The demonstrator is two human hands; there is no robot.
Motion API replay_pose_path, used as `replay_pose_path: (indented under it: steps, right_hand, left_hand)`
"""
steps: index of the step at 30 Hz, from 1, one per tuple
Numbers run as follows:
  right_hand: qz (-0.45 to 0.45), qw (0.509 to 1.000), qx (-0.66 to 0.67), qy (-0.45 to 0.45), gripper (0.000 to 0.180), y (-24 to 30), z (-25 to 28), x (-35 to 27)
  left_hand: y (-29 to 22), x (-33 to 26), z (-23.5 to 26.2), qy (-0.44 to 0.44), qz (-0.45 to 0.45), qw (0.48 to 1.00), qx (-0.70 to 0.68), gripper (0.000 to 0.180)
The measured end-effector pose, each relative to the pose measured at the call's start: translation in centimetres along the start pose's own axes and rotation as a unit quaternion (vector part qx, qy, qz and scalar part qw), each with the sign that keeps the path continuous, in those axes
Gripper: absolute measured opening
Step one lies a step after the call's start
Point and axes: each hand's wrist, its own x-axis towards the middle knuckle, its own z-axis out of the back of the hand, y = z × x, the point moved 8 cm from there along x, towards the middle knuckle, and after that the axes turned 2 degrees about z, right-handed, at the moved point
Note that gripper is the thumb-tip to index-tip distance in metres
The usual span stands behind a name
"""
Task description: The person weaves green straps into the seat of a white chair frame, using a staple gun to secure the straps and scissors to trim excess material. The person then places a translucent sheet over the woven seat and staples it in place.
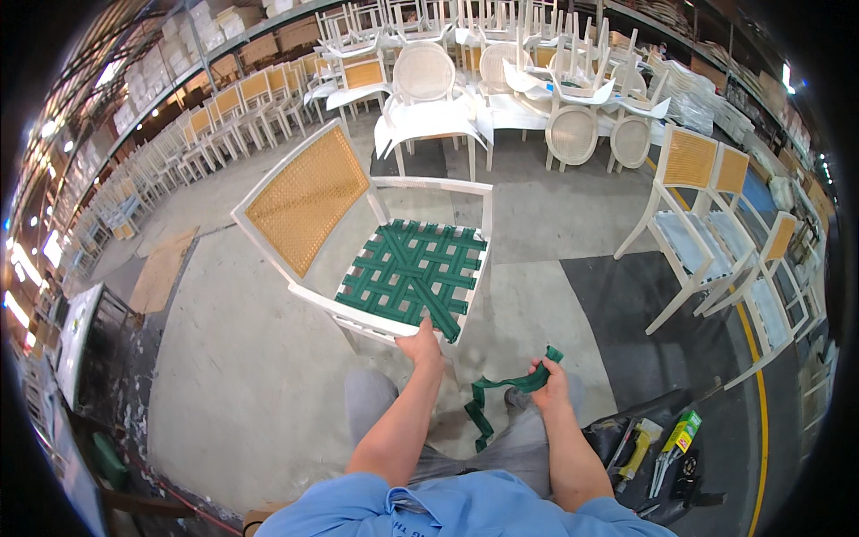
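A white-framed armchair [385,330] with a tan cane back [309,199] stands in front of me. Green webbing straps [407,268] are woven across its seat opening, and one strap runs diagonally over the weave toward the near corner. My left hand [420,343] is at that corner, its fingers closed on the chair's front rail beside the strap end. Off to the right, my right hand [550,383] grips a loose length of green webbing [506,385], which hangs down in folds between my knees.
Tools, including a yellow-handled one [640,447], and a green-yellow box [683,431] lie on a black surface at lower right. Cane-backed chairs [689,215] stand at right. Rows of chairs [215,121] line the far left; stacked chairs [429,89] fill the back.
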Motion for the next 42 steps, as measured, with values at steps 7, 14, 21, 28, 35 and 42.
replay_pose_path:
  steps: [7,14,21,28,35,42]
  right_hand:
    - [-0.001,0.998,-0.023,-0.054,0.015,2.2,2.4,2.4]
    - [-0.02,0.984,-0.151,-0.088,0.023,-1.1,0.7,5.5]
    - [0.05,0.942,-0.324,0.072,0.037,-4.6,-14.7,14.1]
    - [-0.119,0.887,-0.384,0.229,0.056,-12.9,-29.5,18.4]
    - [-0.076,0.861,-0.411,0.289,0.059,-10.9,-26.1,14.6]
    - [-0.061,0.931,-0.307,0.186,0.044,-10.3,-15.8,2.4]
  left_hand:
    - [-0.7,4.4,6.4,0.131,0.074,0.985,0.088,0.023]
    - [-18.9,21.2,22.3,-0.05,0.036,0.899,0.434,0.046]
    - [-19.4,20.4,23.8,-0.16,-0.12,0.617,0.761,0.076]
    - [-21.6,20.5,24.3,-0.143,-0.177,0.57,0.79,0.084]
    - [-21.8,22.1,23.0,-0.07,-0.152,0.601,0.781,0.088]
    - [-22.8,23.8,21.3,-0.042,-0.198,0.55,0.81,0.07]
